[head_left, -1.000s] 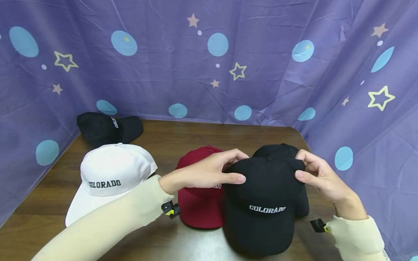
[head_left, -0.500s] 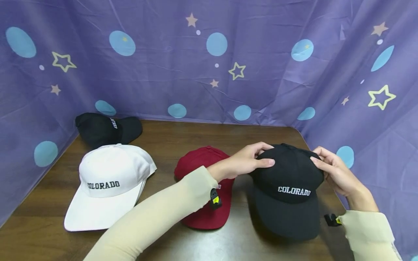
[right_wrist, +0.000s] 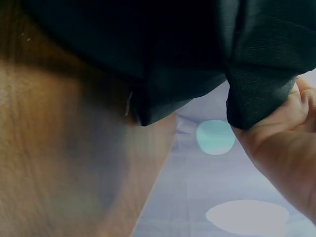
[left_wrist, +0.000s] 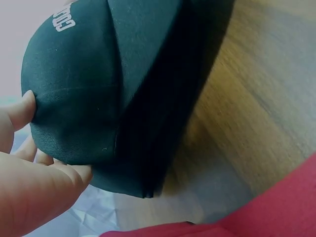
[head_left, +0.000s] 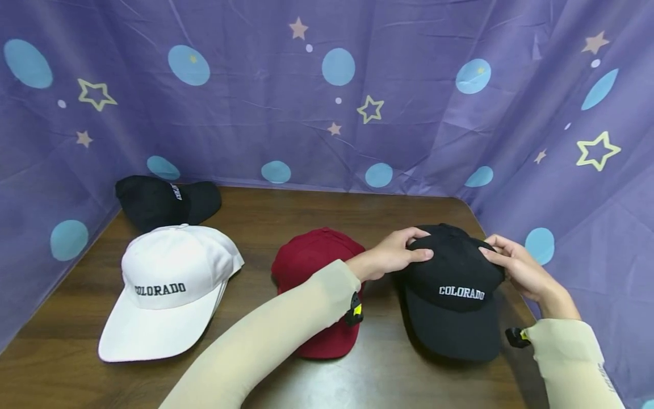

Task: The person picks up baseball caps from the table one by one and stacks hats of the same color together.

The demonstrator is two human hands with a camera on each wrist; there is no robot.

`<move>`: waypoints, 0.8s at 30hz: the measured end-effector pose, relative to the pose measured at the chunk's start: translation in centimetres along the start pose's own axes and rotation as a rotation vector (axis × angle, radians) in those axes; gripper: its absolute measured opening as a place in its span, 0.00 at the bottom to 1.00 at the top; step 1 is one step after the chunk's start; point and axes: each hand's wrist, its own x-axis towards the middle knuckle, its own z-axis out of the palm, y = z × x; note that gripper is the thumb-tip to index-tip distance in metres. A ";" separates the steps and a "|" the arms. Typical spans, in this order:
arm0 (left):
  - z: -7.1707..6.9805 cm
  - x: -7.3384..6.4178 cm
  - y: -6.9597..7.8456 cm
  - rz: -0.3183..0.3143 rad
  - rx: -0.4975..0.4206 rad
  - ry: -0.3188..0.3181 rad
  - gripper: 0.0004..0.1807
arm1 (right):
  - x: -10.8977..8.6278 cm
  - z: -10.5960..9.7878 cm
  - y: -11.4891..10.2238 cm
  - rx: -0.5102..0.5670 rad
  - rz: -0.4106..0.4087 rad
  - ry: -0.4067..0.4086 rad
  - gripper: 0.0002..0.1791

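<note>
A black baseball cap [head_left: 455, 267] with white COLORADO lettering sits at the right of the table, brim toward me. It covers a second black cap, whose dark edge shows beneath it in the left wrist view. My left hand [head_left: 388, 255] pinches the upper cap's rear left side between thumb and fingers. On the opposite side, my right hand [head_left: 526, 278] grips the cloth; in the right wrist view the right hand [right_wrist: 291, 133] is partly hidden behind the fabric. A red cap [head_left: 311, 255] lies left of the black one, partly behind my left sleeve.
White caps, stacked, with a white cap [head_left: 168, 267] on top, stand at the left of the wooden table [head_left: 306, 210]. Behind them, a black cap [head_left: 153, 201] lies sideways in the far left corner. A purple curtain [head_left: 245, 125] encloses the back and sides.
Both hands have carried the black cap right and away from me, bringing it down over the other black cap. Over the last half second it shifted only slightly.
</note>
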 end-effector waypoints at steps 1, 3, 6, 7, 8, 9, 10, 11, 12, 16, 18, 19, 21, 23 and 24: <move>0.0 0.0 -0.1 -0.005 0.008 0.008 0.26 | 0.1 0.0 0.3 -0.008 0.008 0.004 0.07; 0.1 0.1 -0.3 -0.013 0.016 0.021 0.26 | 0.3 0.1 0.8 -0.024 0.019 0.014 0.07; 0.1 0.1 -0.6 -0.028 0.020 0.044 0.26 | 0.5 0.3 1.3 -0.046 0.023 0.041 0.05; 0.1 0.1 -0.7 -0.034 0.020 0.055 0.27 | 0.6 0.4 1.4 -0.060 0.024 0.062 0.05; 0.2 0.1 -0.7 -0.038 0.026 0.067 0.28 | 0.6 0.4 1.5 -0.079 0.021 0.082 0.05; 0.2 0.1 -0.8 -0.042 0.037 0.082 0.29 | 0.7 0.5 1.6 -0.108 0.017 0.109 0.04; 0.3 0.1 -0.8 -0.049 0.050 0.096 0.30 | 0.7 0.6 1.6 -0.144 0.011 0.137 0.04; 0.4 0.1 -0.8 -0.055 0.065 0.109 0.31 | 0.7 0.7 1.7 -0.190 0.002 0.169 0.04; 0.5 0.1 -0.8 -0.062 0.077 0.119 0.32 | 0.7 0.7 1.7 -0.242 -0.005 0.202 0.05; 0.7 0.2 -0.9 -0.083 0.115 0.151 0.32 | 0.9 1.1 1.9 -0.401 -0.009 0.299 0.12; 0.7 0.2 -0.9 -0.081 0.129 0.165 0.31 | 1.1 1.2 2.1 -0.429 -0.009 0.328 0.15; 0.7 0.2 -0.9 -0.079 0.135 0.173 0.31 | 1.1 1.3 2.2 -0.428 -0.008 0.336 0.15; 0.6 0.2 -0.9 -0.080 0.145 0.188 0.29 | 1.4 1.4 2.4 -0.416 -0.011 0.354 0.16; 0.6 0.3 -0.9 -0.085 0.151 0.204 0.28 | 1.6 1.6 2.4 -0.394 -0.014 0.369 0.16; 0.6 0.3 -0.9 -0.089 0.152 0.210 0.28 | 1.7 1.7 2.4 -0.382 -0.013 0.374 0.16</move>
